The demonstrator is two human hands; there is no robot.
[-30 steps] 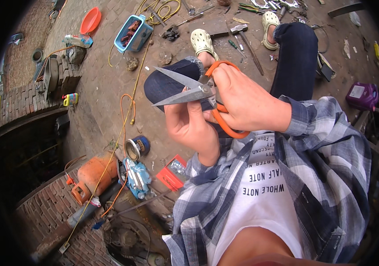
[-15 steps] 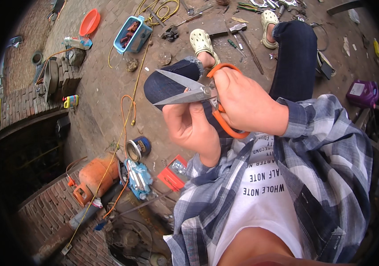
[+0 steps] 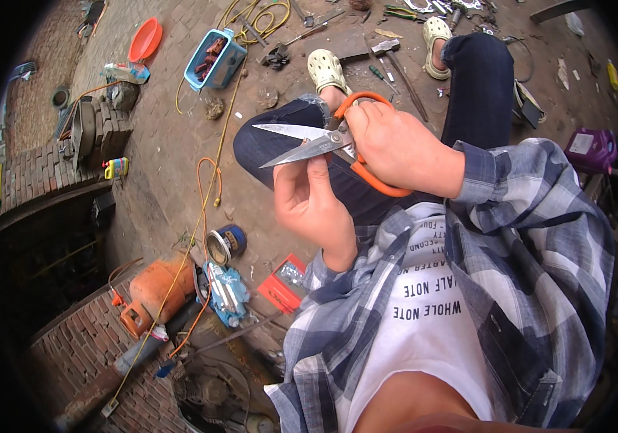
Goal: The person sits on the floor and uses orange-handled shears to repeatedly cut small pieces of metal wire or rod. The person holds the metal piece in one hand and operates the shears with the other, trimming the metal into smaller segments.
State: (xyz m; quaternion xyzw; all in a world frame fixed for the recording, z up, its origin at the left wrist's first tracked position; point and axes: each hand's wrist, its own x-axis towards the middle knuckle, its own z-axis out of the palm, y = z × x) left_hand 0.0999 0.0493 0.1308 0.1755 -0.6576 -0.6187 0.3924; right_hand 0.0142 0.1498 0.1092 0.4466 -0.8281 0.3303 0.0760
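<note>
A pair of large scissors (image 3: 338, 137) with grey blades and orange handles is held above my bent knee, its tips toward the left and its blades parted. My right hand (image 3: 403, 155) is closed round the handles, with orange loops showing above and below the fist. My left hand (image 3: 315, 209) is closed in a pinch at the lower blade; the thumb lies against it and a fingertip shows in the gap between the blades. Whether a small thing is also between those fingers is hidden.
On the ground ahead lie a hammer (image 3: 387, 47), a green screwdriver (image 3: 381, 74) and a blue basin (image 3: 234, 56). To the left are an orange gas cylinder (image 3: 161, 289), a tin can (image 3: 227, 244) and a red box (image 3: 280, 294). A purple jug (image 3: 589, 150) stands at right.
The scissor blades have come somewhat closer together, the upper tip lower than before. My right hand has shifted slightly upward; my left hand keeps its pinch at the lower blade.
</note>
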